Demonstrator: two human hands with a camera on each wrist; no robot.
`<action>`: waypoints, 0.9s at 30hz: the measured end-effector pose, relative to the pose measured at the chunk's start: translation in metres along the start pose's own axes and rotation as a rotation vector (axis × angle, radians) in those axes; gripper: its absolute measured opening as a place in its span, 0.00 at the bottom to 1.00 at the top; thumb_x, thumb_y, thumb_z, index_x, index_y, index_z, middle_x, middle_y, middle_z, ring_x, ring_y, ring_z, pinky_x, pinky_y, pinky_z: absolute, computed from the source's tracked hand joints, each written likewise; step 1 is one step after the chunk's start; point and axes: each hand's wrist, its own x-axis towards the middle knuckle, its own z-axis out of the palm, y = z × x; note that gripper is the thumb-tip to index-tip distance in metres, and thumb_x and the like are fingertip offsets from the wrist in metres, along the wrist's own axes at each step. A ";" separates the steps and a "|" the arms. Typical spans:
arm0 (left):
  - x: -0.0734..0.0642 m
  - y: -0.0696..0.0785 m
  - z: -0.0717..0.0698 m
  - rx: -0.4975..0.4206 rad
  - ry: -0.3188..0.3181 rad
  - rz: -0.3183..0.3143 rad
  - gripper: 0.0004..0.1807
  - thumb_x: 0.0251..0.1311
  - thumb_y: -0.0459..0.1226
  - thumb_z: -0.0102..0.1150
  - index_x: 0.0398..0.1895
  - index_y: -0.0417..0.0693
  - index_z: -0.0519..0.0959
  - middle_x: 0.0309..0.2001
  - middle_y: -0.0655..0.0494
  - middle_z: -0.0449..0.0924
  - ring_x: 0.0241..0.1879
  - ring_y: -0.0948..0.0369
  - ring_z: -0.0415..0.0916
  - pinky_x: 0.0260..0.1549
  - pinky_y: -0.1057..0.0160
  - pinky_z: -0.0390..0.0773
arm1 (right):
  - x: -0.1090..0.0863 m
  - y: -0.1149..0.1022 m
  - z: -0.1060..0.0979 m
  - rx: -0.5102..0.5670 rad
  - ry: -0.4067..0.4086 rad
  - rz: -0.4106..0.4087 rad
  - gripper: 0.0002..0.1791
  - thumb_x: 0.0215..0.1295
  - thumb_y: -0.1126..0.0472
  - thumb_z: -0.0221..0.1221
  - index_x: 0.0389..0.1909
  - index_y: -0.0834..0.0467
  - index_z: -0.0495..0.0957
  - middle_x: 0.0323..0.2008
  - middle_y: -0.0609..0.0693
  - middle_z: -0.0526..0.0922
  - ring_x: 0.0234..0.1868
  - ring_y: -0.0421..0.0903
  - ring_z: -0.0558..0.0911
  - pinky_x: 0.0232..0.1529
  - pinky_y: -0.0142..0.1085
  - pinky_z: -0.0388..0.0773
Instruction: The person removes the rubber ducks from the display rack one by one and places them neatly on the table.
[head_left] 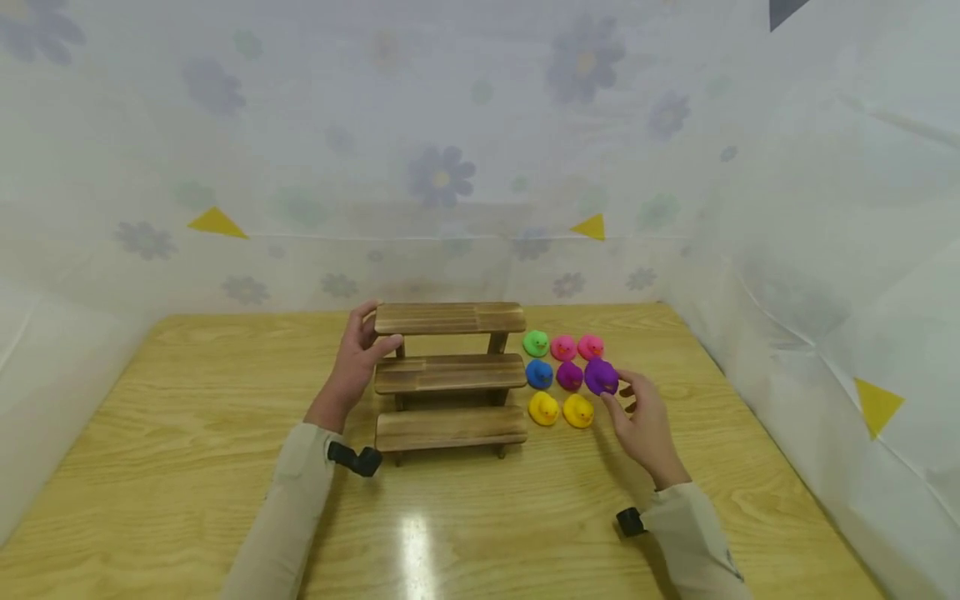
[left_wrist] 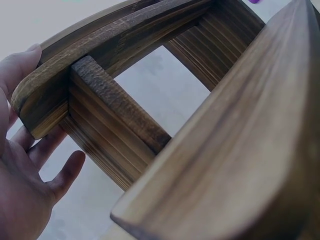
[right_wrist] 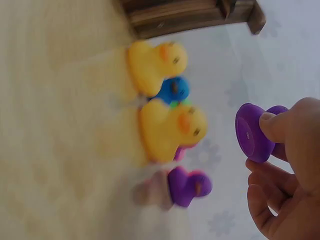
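Observation:
A three-tier wooden stand (head_left: 450, 379) is at the middle of the table. My left hand (head_left: 356, 362) grips the left end of its top tier. In the left wrist view, fingers lie around that end of the top board (left_wrist: 120, 40). Between thumb and fingers, my right hand (head_left: 641, 421) pinches a purple rubber duck (head_left: 602, 377), lifted off the table with its flat base (right_wrist: 248, 136) showing. Beside the stand sit a green duck (head_left: 536, 343), two pink ducks (head_left: 563, 347), a blue duck (head_left: 539, 374), another purple duck (head_left: 570, 376) and two yellow ducks (head_left: 543, 409).
The wood-grain table (head_left: 480, 517) has a flower-patterned white curtain (head_left: 480, 167) behind it and a white sheet (head_left: 840, 317) along its right side. Yellow triangles (head_left: 591, 227) hang on these sheets. Black wrist cameras (head_left: 356, 459) sit at both sleeve cuffs.

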 end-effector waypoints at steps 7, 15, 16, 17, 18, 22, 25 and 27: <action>-0.001 0.002 0.001 -0.019 0.002 -0.004 0.38 0.69 0.38 0.52 0.75 0.50 0.43 0.75 0.46 0.49 0.74 0.50 0.48 0.68 0.43 0.52 | -0.016 0.025 -0.002 -0.019 -0.011 0.045 0.19 0.53 0.76 0.65 0.47 0.72 0.76 0.42 0.66 0.80 0.33 0.53 0.76 0.26 0.32 0.73; -0.001 0.001 0.001 -0.018 0.000 0.016 0.36 0.69 0.40 0.53 0.74 0.53 0.46 0.71 0.48 0.58 0.66 0.57 0.61 0.60 0.54 0.63 | -0.022 0.037 -0.006 0.012 -0.189 0.185 0.17 0.61 0.73 0.61 0.51 0.70 0.75 0.41 0.65 0.81 0.33 0.50 0.77 0.30 0.32 0.74; -0.001 0.001 0.001 -0.013 0.001 0.016 0.36 0.70 0.40 0.52 0.73 0.54 0.46 0.71 0.48 0.58 0.66 0.58 0.61 0.60 0.55 0.63 | -0.023 0.040 -0.006 0.020 -0.228 0.219 0.17 0.62 0.72 0.60 0.52 0.69 0.74 0.40 0.63 0.81 0.33 0.48 0.77 0.31 0.31 0.74; 0.000 0.001 0.001 -0.012 0.001 0.016 0.35 0.70 0.41 0.52 0.73 0.54 0.46 0.71 0.48 0.59 0.65 0.58 0.61 0.60 0.55 0.63 | -0.023 0.042 -0.005 0.025 -0.263 0.250 0.17 0.63 0.71 0.59 0.53 0.68 0.74 0.40 0.62 0.81 0.33 0.47 0.77 0.32 0.31 0.74; 0.000 0.001 0.000 -0.013 0.002 0.017 0.35 0.70 0.41 0.52 0.73 0.54 0.46 0.71 0.48 0.59 0.66 0.57 0.61 0.60 0.54 0.63 | -0.024 0.044 -0.005 0.035 -0.292 0.281 0.17 0.64 0.70 0.59 0.54 0.67 0.74 0.39 0.61 0.81 0.34 0.46 0.78 0.33 0.31 0.74; 0.000 0.002 0.000 -0.018 0.004 0.004 0.37 0.69 0.41 0.53 0.74 0.53 0.45 0.73 0.48 0.56 0.70 0.53 0.56 0.65 0.48 0.58 | -0.026 0.049 -0.005 0.065 -0.323 0.330 0.18 0.66 0.68 0.58 0.56 0.64 0.73 0.41 0.59 0.80 0.36 0.45 0.77 0.35 0.31 0.74; -0.001 0.003 0.000 -0.012 0.001 -0.010 0.39 0.69 0.41 0.53 0.75 0.52 0.43 0.75 0.47 0.51 0.73 0.50 0.49 0.68 0.43 0.52 | -0.028 0.050 -0.004 0.081 -0.314 0.320 0.18 0.65 0.69 0.58 0.55 0.65 0.73 0.42 0.60 0.80 0.35 0.44 0.77 0.36 0.31 0.74; -0.001 0.003 0.000 -0.007 -0.002 -0.016 0.39 0.69 0.40 0.53 0.75 0.51 0.42 0.75 0.47 0.49 0.74 0.50 0.47 0.68 0.42 0.50 | -0.030 0.050 -0.004 0.088 -0.304 0.315 0.19 0.64 0.70 0.59 0.56 0.66 0.72 0.43 0.61 0.81 0.36 0.43 0.77 0.36 0.30 0.74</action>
